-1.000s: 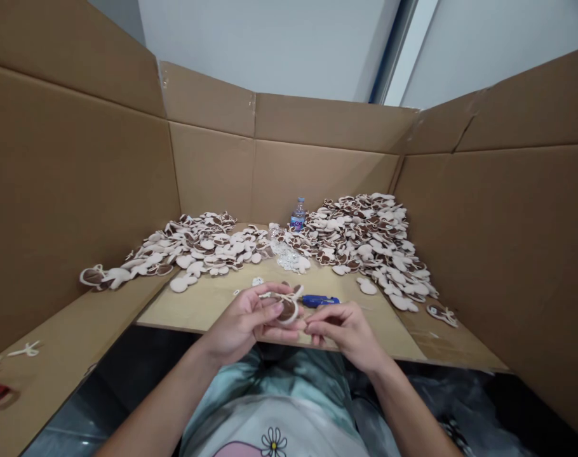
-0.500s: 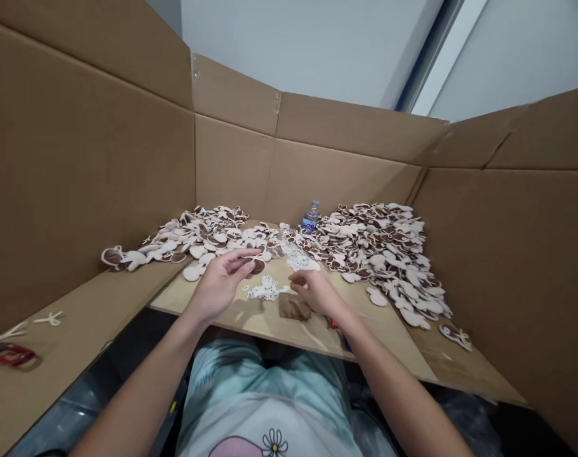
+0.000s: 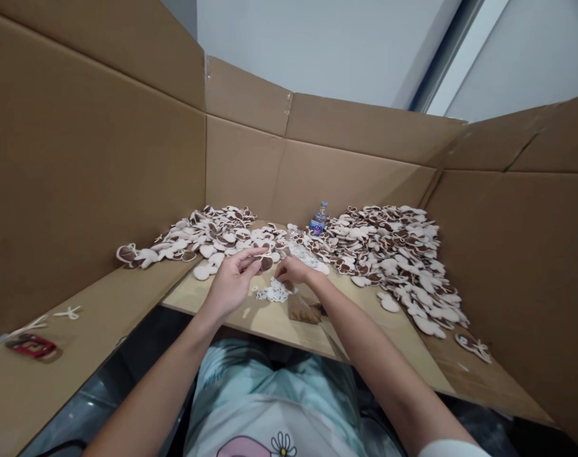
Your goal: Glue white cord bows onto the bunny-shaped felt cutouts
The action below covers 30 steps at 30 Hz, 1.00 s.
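Hands now apart: a second ago they met over the small bow-tied piece (image 3: 266,261) near the board's front edge; since then the right hand (image 3: 293,271) has crossed to the far side of the loose white bits (image 3: 273,291). Reads as a shift from two-handed handling to the bits, the piece waiting its turn. The left hand (image 3: 232,279) grasps that piece between thumb and fingers, held up on the far side of the bits. Right fingers bent down and bunched together; cannot tell whether anything is pinched in them. Piece: rounded, brown face, pale rim, thin cream cord across it; looks soft, felt-like. Bits: small, flat, whitish, heaped loosely just below the right fingers. Nearer the body than those fingers, a clear packet (image 3: 303,311) with brown contents, crinkled, on the smooth pale board (image 3: 260,315). Beyond both hands, a clear bag (image 3: 305,255) of similar white bits, flanked by mounds of lobed, matte, fuzzy-looking pieces, left (image 3: 213,238) and right (image 3: 389,247).
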Available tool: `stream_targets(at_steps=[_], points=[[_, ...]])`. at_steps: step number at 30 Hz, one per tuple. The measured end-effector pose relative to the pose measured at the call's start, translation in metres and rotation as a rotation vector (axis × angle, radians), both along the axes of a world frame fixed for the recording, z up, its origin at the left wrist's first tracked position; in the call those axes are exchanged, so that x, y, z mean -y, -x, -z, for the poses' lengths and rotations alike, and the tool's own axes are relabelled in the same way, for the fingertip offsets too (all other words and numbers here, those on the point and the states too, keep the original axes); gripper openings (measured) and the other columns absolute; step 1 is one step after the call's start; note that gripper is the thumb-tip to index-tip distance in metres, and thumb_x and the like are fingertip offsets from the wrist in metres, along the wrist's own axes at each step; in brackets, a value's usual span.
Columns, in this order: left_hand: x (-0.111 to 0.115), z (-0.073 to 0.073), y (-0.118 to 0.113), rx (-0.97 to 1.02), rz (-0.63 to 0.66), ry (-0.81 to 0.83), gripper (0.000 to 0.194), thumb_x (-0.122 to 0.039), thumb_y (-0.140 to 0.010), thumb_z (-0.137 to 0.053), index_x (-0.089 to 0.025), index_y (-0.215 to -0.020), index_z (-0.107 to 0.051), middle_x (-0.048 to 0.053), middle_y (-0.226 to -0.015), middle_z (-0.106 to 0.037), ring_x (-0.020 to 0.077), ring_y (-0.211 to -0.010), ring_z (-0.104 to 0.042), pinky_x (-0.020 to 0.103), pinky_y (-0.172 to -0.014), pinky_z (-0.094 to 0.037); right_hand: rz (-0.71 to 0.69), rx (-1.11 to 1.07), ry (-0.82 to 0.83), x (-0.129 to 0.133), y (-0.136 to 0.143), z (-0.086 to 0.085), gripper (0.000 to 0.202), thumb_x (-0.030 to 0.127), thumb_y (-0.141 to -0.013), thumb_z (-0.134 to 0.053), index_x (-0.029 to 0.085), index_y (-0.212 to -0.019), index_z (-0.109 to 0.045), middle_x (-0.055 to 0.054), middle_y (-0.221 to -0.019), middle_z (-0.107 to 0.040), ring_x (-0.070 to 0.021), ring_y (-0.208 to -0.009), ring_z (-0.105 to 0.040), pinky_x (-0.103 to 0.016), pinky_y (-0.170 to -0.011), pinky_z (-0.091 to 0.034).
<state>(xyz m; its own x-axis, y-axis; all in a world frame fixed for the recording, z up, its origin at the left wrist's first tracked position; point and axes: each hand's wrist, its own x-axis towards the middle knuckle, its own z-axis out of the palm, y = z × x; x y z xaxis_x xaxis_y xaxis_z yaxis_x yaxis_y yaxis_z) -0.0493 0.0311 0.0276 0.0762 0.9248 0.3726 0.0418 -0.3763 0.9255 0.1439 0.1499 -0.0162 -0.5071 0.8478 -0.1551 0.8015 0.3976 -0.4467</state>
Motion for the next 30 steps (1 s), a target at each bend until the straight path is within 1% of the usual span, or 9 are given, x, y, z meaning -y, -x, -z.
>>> stream_targets(at_steps=[5,8,13,20,26,30], points=[[0.0,0.0,-0.001,0.009,0.001,0.004,0.028,-0.024,-0.084,-0.06,-0.017,-0.11,-0.068,0.009,-0.111,-0.073,0.0214,-0.096,-0.069,0.035,-0.088,-0.051,0.013,0.117,0.105,-0.004,0.003,-0.002,0.03,0.034,-0.093,-0.059,0.016,-0.116,-0.061,-0.007,-0.118,-0.062,-0.0216,-0.098,-0.063,-0.04,-0.082,-0.055],[0.0,0.001,-0.001,0.008,0.005,-0.002,0.026,-0.023,-0.084,-0.06,-0.017,-0.107,-0.069,0.009,-0.111,-0.073,0.0211,-0.095,-0.069,0.035,-0.088,-0.052,0.01,0.148,0.147,-0.007,0.003,-0.005,0.031,0.034,-0.093,-0.059,0.016,-0.119,-0.059,-0.008,-0.119,-0.062,-0.0218,-0.1,-0.063,-0.041,-0.083,-0.055],[0.0,0.001,-0.001,-0.002,0.012,0.007,0.027,-0.023,-0.085,-0.059,-0.017,-0.11,-0.068,0.01,-0.114,-0.072,0.0209,-0.095,-0.069,0.034,-0.088,-0.052,0.001,0.179,0.205,-0.014,0.004,-0.007,0.032,0.033,-0.093,-0.059,0.015,-0.119,-0.059,-0.008,-0.119,-0.062,-0.0214,-0.099,-0.063,-0.041,-0.083,-0.055],[0.0,0.003,-0.004,-0.017,0.037,0.003,0.028,-0.023,-0.086,-0.057,-0.017,-0.111,-0.067,0.009,-0.113,-0.072,0.0214,-0.098,-0.068,0.035,-0.088,-0.053,0.007,0.195,0.238,-0.021,0.006,-0.007,0.031,0.033,-0.093,-0.058,0.016,-0.119,-0.059,-0.008,-0.12,-0.061,-0.0216,-0.101,-0.063,-0.041,-0.084,-0.055],[0.002,0.004,-0.007,-0.018,0.064,0.031,0.028,-0.021,-0.086,-0.057,-0.017,-0.112,-0.066,0.008,-0.115,-0.072,0.0214,-0.099,-0.069,0.036,-0.09,-0.053,0.028,0.181,0.239,-0.018,0.005,-0.01,0.031,0.033,-0.093,-0.058,0.016,-0.119,-0.059,-0.008,-0.12,-0.061,-0.0216,-0.1,-0.063,-0.041,-0.084,-0.055],[0.002,0.005,-0.008,-0.025,0.066,0.028,0.028,-0.022,-0.085,-0.057,-0.017,-0.112,-0.067,0.009,-0.113,-0.072,0.0215,-0.099,-0.069,0.036,-0.089,-0.053,0.03,0.168,0.235,-0.016,0.002,-0.01,0.029,0.033,-0.093,-0.058,0.016,-0.117,-0.06,-0.007,-0.118,-0.062,-0.0213,-0.099,-0.063,-0.04,-0.083,-0.055]])
